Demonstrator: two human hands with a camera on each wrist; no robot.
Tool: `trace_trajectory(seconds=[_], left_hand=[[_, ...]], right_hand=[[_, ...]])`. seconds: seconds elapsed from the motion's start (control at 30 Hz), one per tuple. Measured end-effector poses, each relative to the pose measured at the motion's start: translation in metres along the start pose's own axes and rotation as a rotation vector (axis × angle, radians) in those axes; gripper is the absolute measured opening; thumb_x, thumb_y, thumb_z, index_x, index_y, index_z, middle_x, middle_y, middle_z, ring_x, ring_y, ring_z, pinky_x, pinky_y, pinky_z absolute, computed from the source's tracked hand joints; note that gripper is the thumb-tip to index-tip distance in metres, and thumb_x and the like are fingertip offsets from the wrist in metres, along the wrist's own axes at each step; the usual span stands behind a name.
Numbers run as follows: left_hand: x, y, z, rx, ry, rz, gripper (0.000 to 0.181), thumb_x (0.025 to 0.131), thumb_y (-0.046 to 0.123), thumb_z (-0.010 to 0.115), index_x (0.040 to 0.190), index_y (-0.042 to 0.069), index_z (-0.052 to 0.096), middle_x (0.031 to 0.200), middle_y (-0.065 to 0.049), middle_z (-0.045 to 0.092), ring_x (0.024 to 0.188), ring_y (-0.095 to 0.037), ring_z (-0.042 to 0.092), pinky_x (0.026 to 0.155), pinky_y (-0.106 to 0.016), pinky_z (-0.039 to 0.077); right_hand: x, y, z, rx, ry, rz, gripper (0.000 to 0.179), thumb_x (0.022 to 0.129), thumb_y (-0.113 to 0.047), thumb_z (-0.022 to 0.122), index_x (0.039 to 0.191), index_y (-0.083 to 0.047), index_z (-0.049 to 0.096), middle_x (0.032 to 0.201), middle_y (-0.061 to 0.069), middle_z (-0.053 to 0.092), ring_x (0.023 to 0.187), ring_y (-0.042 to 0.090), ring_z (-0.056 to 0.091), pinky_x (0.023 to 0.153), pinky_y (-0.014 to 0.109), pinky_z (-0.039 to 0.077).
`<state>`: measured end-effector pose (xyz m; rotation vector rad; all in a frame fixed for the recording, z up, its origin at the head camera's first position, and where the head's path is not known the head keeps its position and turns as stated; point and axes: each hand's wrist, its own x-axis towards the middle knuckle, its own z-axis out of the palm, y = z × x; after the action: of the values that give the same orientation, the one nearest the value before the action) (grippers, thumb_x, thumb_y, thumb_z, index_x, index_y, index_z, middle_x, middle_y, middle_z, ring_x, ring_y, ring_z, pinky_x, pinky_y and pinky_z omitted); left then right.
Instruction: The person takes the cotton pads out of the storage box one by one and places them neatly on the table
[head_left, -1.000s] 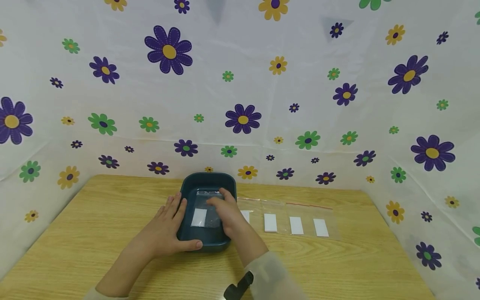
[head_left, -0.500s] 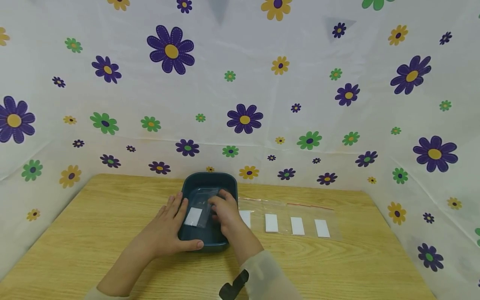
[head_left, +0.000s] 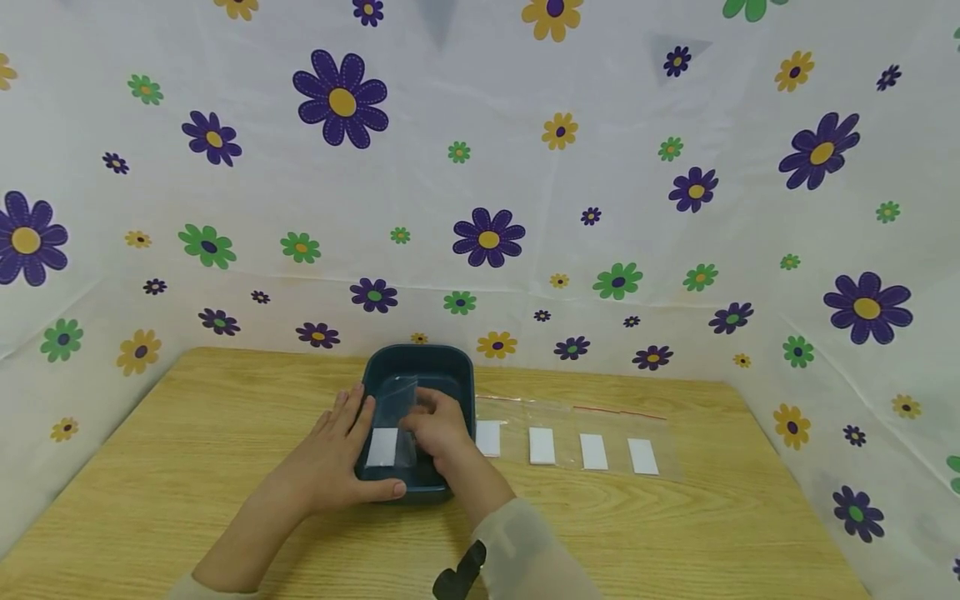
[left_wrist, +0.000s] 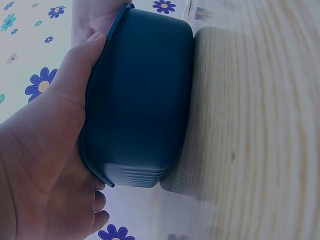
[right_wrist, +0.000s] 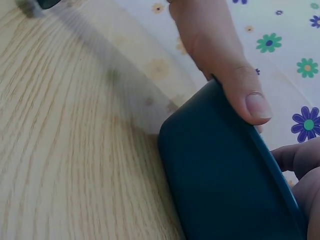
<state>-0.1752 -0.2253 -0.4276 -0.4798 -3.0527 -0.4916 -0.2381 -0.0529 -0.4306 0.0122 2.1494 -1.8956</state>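
Note:
A dark teal plastic tub (head_left: 438,360) stands on the wooden table. My left hand (head_left: 330,471) rests on its rim, fingers straight along the left side and thumb over the front edge; the left wrist view shows this thumb (left_wrist: 75,65) lying across the rim. Inside the tub, a clear zip bag (head_left: 397,398) holding a white card (head_left: 383,447) is raised at one side. The curled fingers of my right hand (head_left: 442,427) pinch that bag's right edge. In the right wrist view the tub wall (right_wrist: 215,165) hides most of the right fingers.
To the right of the tub, several clear zip bags lie in a row, each with a white card (head_left: 542,446) inside; two show red seals. A flower-printed cloth (head_left: 480,150) hangs behind the table (head_left: 675,533). A black strap (head_left: 461,571) sits at the right sleeve.
The right hand's fingers have closed on the bag's edge and moved slightly left and down. The bag has shifted left and its right side has lifted. The left hand has stayed put.

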Motion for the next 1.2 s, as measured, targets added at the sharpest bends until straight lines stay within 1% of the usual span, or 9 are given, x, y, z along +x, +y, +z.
trace_trajectory(seconds=[0.1,0.2,0.3,0.4,0.53,0.67,0.93,1.03,1.2], left_hand=[[0.0,0.0,0.0,0.003,0.003,0.0,0.132,0.07,0.091,0.053,0.155,-0.005,0.024,0.165,-0.026,0.008,0.151,-0.048,0.008,0.117,-0.064,0.019],[0.0,0.0,0.0,0.004,0.0,-0.002,0.132,0.069,0.092,0.052,0.155,-0.005,0.024,0.165,-0.026,0.008,0.151,-0.048,0.008,0.117,-0.064,0.019],[0.0,0.0,0.0,0.005,-0.003,-0.005,0.133,0.069,0.092,0.052,0.155,-0.005,0.024,0.165,-0.025,0.008,0.151,-0.048,0.008,0.117,-0.064,0.019],[0.0,0.0,0.0,0.003,-0.003,-0.008,0.132,0.07,0.091,0.053,0.155,-0.004,0.024,0.165,-0.025,0.008,0.151,-0.047,0.008,0.117,-0.063,0.019],[0.0,0.001,0.0,0.002,-0.006,-0.013,0.132,0.069,0.091,0.054,0.156,-0.004,0.023,0.165,-0.025,0.008,0.151,-0.047,0.007,0.118,-0.063,0.019],[0.0,0.001,-0.001,0.003,-0.01,-0.018,0.134,0.068,0.092,0.052,0.156,-0.004,0.022,0.165,-0.025,0.008,0.151,-0.047,0.008,0.118,-0.063,0.019],[0.0,0.001,-0.001,0.005,-0.007,-0.031,0.133,0.068,0.091,0.055,0.156,-0.004,0.023,0.165,-0.025,0.008,0.151,-0.047,0.009,0.118,-0.063,0.02],[0.001,0.001,-0.001,0.002,-0.006,-0.032,0.134,0.067,0.092,0.054,0.156,-0.003,0.022,0.165,-0.025,0.008,0.151,-0.047,0.009,0.117,-0.063,0.02],[0.002,0.0,0.001,0.005,-0.007,-0.034,0.135,0.066,0.094,0.051,0.157,-0.002,0.022,0.165,-0.024,0.007,0.151,-0.047,0.009,0.117,-0.064,0.02]], right_hand=[[-0.001,0.0,0.002,-0.022,0.002,-0.015,0.058,0.085,0.005,0.067,0.14,-0.009,0.057,0.112,0.009,0.066,0.089,0.016,0.062,0.067,0.027,0.054],[-0.002,-0.002,0.002,-0.006,0.019,-0.017,0.057,0.085,0.008,0.064,0.139,-0.01,0.057,0.106,0.008,0.067,0.083,0.016,0.062,0.066,0.026,0.054],[-0.004,-0.005,0.0,0.021,0.033,-0.025,0.055,0.086,0.008,0.062,0.138,-0.009,0.058,0.106,0.008,0.068,0.081,0.016,0.063,0.068,0.027,0.056],[-0.005,-0.009,-0.004,0.054,0.028,-0.042,0.053,0.086,0.008,0.061,0.137,-0.007,0.058,0.107,0.009,0.067,0.082,0.015,0.063,0.07,0.027,0.057],[-0.004,-0.013,-0.011,0.112,0.012,-0.066,0.054,0.085,0.011,0.06,0.137,-0.004,0.058,0.106,0.01,0.066,0.081,0.014,0.062,0.069,0.025,0.057],[-0.006,-0.016,-0.018,0.145,0.007,-0.084,0.053,0.086,0.012,0.058,0.137,-0.004,0.057,0.106,0.01,0.066,0.079,0.014,0.062,0.069,0.024,0.057],[-0.012,-0.026,-0.035,0.197,-0.008,-0.059,0.049,0.091,0.005,0.061,0.138,-0.008,0.058,0.11,0.009,0.065,0.088,0.016,0.063,0.077,0.026,0.059],[-0.015,-0.03,-0.042,0.219,-0.018,-0.051,0.047,0.092,0.003,0.061,0.138,-0.01,0.059,0.111,0.008,0.064,0.091,0.016,0.062,0.079,0.026,0.058],[-0.018,-0.035,-0.054,0.268,-0.022,-0.044,0.049,0.093,0.004,0.061,0.139,-0.01,0.057,0.11,0.006,0.061,0.094,0.017,0.06,0.079,0.025,0.057]])
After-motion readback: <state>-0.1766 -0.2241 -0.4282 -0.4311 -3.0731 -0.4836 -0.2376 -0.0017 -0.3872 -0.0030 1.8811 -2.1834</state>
